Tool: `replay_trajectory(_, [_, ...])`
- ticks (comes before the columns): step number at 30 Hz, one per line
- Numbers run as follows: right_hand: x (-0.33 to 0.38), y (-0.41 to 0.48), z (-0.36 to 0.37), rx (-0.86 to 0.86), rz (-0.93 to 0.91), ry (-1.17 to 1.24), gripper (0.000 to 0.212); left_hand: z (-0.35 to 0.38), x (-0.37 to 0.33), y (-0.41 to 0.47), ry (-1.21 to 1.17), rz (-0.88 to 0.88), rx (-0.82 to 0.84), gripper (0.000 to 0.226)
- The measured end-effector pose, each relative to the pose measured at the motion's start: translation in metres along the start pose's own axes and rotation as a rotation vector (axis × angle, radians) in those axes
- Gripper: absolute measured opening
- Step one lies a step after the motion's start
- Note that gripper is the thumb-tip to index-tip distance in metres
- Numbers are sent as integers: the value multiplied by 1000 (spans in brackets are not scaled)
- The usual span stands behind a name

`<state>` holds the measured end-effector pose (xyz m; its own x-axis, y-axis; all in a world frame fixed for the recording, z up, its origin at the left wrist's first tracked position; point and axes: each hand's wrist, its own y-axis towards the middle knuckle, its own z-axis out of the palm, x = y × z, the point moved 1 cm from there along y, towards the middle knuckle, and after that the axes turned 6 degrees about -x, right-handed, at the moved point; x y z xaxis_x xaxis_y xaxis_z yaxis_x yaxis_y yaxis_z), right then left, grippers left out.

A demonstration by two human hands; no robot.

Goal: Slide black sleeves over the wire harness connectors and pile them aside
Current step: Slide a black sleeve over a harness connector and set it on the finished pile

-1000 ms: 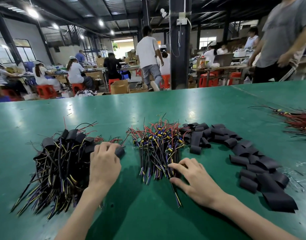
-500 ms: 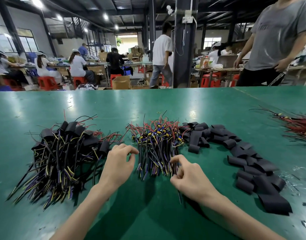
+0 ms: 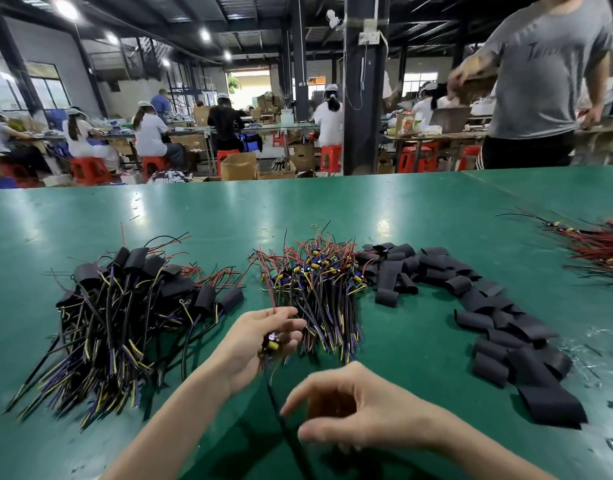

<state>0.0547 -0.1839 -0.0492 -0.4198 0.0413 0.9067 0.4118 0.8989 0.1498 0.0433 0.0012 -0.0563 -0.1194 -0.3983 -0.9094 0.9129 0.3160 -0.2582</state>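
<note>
On the green table (image 3: 332,209) lie three groups. At the left sits a pile of sleeved harnesses (image 3: 125,306). In the middle is a bundle of bare harnesses (image 3: 318,285) with yellow and blue connectors. A trail of flat black sleeves (image 3: 488,306) runs to the right. My left hand (image 3: 260,341) holds one harness by its connector (image 3: 273,342), above the table near the bundle's front. Its wires (image 3: 280,417) trail down toward me. My right hand (image 3: 350,410) hovers lower, fingers loosely curled beside those wires; whether it touches them is unclear from the blur.
Another bundle of red wires (image 3: 596,251) lies at the table's right edge, with someone's fingers by it. A person in a grey shirt (image 3: 540,81) stands behind the far right side. Workers sit at benches beyond the table's far edge.
My left hand left the sleeved pile, moved right and took one harness from the middle bundle. My right hand drew back from the bundle toward me. The camera view rose slightly.
</note>
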Motion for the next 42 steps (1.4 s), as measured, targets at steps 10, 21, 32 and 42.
replay_trajectory(10, [-81,10,-88,-479,285,-1138,57,-14,3,11,705,365,-159,28])
replay_trajectory(21, [-101,13,-111,-516,303,-1109,32,-12,8,7,989,702,-112,52])
replay_trajectory(32, [-69,4,-99,-704,146,-620,35,-2,3,-4,882,757,11,32])
replay_trajectory(42, [-36,4,-72,-730,-95,-177,44,6,3,-11,895,775,80,30])
